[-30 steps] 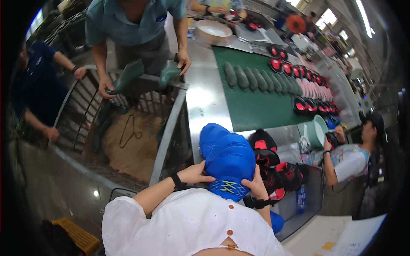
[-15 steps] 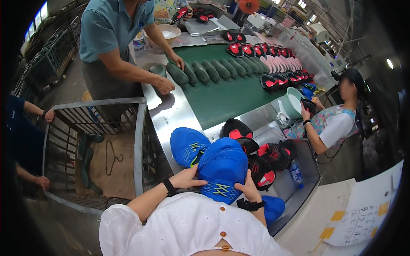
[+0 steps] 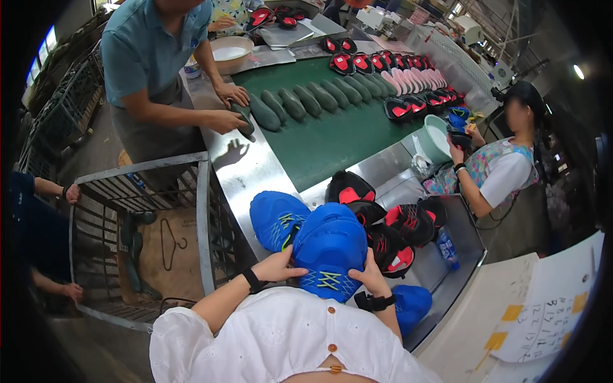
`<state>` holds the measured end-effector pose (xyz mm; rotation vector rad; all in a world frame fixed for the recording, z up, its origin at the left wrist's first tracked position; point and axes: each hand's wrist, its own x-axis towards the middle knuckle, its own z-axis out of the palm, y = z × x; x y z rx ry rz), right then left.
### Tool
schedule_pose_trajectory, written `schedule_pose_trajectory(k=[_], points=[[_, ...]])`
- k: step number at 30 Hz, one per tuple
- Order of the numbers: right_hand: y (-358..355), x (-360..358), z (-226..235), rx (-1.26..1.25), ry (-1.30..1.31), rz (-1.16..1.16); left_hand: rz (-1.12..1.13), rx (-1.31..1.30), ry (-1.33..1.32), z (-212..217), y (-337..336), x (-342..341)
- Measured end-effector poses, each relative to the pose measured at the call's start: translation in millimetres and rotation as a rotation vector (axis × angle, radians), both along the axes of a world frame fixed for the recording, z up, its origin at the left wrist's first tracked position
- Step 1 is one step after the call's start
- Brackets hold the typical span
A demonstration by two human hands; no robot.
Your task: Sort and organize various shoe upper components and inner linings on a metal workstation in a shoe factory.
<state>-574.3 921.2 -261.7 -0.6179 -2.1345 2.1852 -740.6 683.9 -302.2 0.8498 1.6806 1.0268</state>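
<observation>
A blue shoe upper [image 3: 332, 246] with yellow-green crossed lacing is held in front of my chest, toe pointing away. My left hand [image 3: 276, 268] grips its left side, thumb on top. On the opposite side my right hand [image 3: 370, 277] does the same, fingers partly hidden beneath. Just beyond and left lies another blue upper [image 3: 273, 220] on the metal edge. Black and red uppers [image 3: 388, 247] are piled to the right, and one more blue upper [image 3: 412, 306] rests in the metal tray [image 3: 472, 258] beside my right wrist.
A green conveyor belt [image 3: 306, 153] carries rows of dark green shoe lasts [image 3: 294, 104], pink pieces and black-red uppers. A metal cage cart [image 3: 204, 223] stands left, with someone's hands on it. Across, a person in a teal shirt [image 3: 143, 57] handles a last; another person [image 3: 498, 172] sits right.
My hands keep the same hold on the blue upper. The teal-shirted person's hands have come together around a last at the metal edge. The view has shifted slightly.
</observation>
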Motion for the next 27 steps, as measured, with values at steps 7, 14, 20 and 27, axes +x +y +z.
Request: schedule_pose_trajectory(k=[7,14,20,27], points=[[2,-3,-4,-0.003,-0.004,0.014,0.015,0.036,0.0,-11,-1,0],[3,-8,-2,0.042,-0.022,0.034,0.017,-0.032,-0.039,3,-2,0],[4,-5,-10,0.054,-0.013,0.021,0.103,0.104,0.003,-3,-2,1],[4,-1,-11,0.054,-0.014,0.008,0.082,0.079,0.034,1,1,0]])
